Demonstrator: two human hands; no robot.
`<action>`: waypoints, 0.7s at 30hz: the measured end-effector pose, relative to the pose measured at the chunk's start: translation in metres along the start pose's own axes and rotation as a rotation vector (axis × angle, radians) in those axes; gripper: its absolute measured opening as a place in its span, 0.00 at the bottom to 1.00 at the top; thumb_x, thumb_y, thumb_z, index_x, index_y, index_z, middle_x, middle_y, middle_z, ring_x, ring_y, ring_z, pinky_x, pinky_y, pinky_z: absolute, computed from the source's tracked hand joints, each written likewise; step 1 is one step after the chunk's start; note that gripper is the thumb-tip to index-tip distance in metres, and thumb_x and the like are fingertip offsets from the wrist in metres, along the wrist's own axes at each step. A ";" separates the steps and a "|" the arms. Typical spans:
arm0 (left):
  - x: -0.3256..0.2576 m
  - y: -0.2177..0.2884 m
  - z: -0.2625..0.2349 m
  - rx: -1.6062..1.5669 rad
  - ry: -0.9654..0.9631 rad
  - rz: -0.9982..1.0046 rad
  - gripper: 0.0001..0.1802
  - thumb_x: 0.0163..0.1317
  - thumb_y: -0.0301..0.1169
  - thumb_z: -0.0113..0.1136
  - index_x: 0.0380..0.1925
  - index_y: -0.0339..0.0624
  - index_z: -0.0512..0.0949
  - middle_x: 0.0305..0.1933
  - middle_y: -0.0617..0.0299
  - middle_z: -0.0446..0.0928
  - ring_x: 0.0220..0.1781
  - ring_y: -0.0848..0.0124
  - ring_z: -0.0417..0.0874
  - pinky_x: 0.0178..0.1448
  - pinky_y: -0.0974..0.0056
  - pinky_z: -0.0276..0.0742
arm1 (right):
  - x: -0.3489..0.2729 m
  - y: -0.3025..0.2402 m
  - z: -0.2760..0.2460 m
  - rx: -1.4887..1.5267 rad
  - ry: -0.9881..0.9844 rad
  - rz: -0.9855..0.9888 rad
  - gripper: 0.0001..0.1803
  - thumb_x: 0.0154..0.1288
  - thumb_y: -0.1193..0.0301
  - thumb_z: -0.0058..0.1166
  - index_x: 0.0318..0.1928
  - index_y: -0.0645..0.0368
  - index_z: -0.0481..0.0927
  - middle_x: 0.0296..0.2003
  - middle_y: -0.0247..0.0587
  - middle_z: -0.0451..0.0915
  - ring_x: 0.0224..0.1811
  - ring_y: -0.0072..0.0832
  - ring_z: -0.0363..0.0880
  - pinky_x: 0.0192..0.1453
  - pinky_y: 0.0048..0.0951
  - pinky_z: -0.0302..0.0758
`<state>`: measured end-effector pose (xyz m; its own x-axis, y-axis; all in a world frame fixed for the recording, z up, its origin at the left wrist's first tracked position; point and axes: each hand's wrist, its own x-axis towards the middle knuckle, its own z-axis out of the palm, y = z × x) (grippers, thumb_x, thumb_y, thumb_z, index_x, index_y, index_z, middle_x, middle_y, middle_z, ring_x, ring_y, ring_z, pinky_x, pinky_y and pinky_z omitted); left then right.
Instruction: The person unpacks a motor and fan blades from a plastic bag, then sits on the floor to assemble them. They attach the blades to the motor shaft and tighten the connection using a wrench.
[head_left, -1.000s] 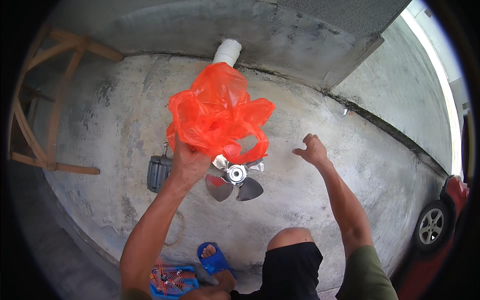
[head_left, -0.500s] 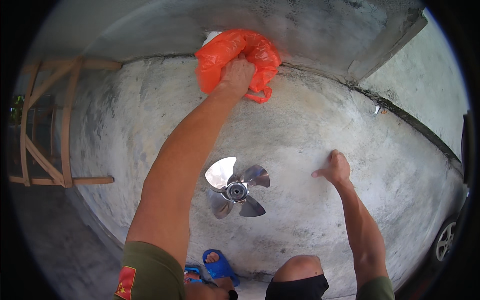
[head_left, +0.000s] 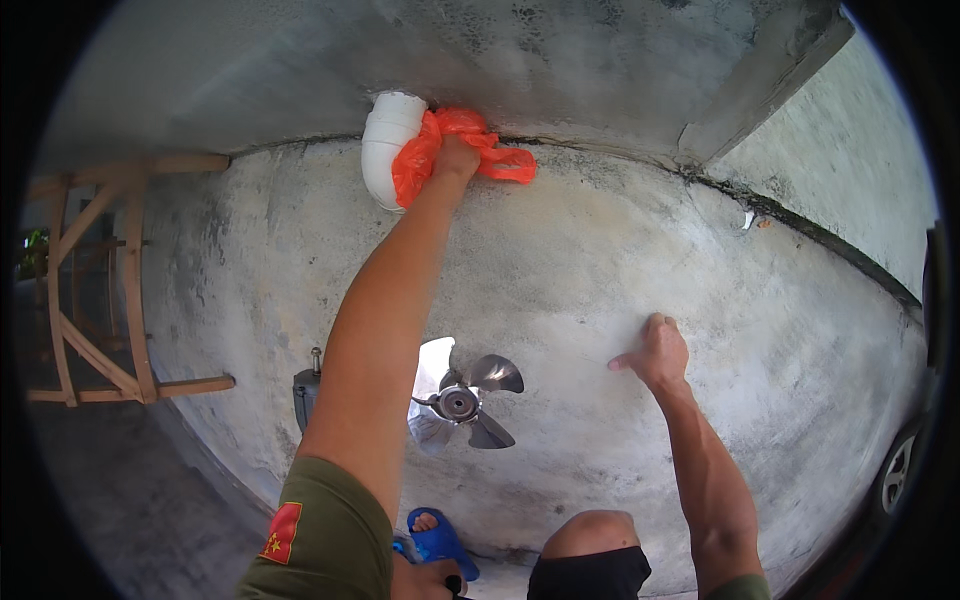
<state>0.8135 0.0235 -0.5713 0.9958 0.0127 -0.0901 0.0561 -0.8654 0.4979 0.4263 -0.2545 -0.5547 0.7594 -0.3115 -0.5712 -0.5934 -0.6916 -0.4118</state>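
At the far side of the concrete floor, my left hand (head_left: pixel 457 158) grips a bunched orange-red plastic bag (head_left: pixel 512 164); the fingertips are hidden in its folds. The bag presses against a white elbow pipe (head_left: pixel 388 145) that comes out of the wall. My right hand (head_left: pixel 655 352) is low over the floor at the right, thumb spread away from the bent fingers, holding nothing. A shiny metal fan blade (head_left: pixel 459 403) lies between my arms, one of its blades partly behind my left forearm. Beside that forearm a dark grey motor-like part with an upright shaft (head_left: pixel 316 361) shows in part.
A wooden frame (head_left: pixel 137 290) stands at the left. The concrete wall (head_left: pixel 600 80) bounds the far side, and a dark gap (head_left: pixel 800 224) runs along the right. Near me are a blue slipper (head_left: pixel 440 545) on a foot and my bent knee. A car wheel (head_left: pixel 897 473) shows at the right edge.
My left hand has drawn the bag together into a smaller bunch and slightly left, uncovering the white pipe. The motor-like part has come into sight. My right hand has shifted slightly left and nearer.
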 end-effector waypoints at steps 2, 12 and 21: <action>-0.035 0.061 0.022 -0.060 -0.259 -0.160 0.22 0.66 0.34 0.68 0.56 0.33 0.83 0.56 0.42 0.87 0.60 0.51 0.89 0.63 0.49 0.84 | -0.003 0.030 -0.009 -0.046 0.018 0.077 0.43 0.25 0.61 0.94 0.42 0.61 0.79 0.48 0.53 0.82 0.48 0.51 0.86 0.51 0.46 0.84; -0.232 0.084 -0.052 0.339 -0.082 0.728 0.42 0.65 0.24 0.65 0.81 0.44 0.66 0.90 0.46 0.47 0.91 0.40 0.44 0.88 0.32 0.49 | -0.006 0.039 -0.011 -0.044 0.057 0.049 0.43 0.26 0.59 0.94 0.43 0.61 0.79 0.47 0.52 0.82 0.48 0.51 0.86 0.51 0.46 0.84; -0.111 0.049 -0.086 1.413 -0.162 0.965 0.31 0.65 0.33 0.66 0.70 0.42 0.80 0.74 0.51 0.78 0.84 0.54 0.66 0.90 0.45 0.48 | 0.000 0.033 -0.006 -0.071 0.041 0.071 0.41 0.28 0.57 0.93 0.41 0.58 0.80 0.45 0.48 0.83 0.49 0.48 0.85 0.51 0.45 0.82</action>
<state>0.7121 0.0225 -0.4626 0.6069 -0.7079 -0.3612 -0.7031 -0.2665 -0.6592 0.4080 -0.2811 -0.5638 0.7271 -0.3870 -0.5671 -0.6270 -0.7109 -0.3187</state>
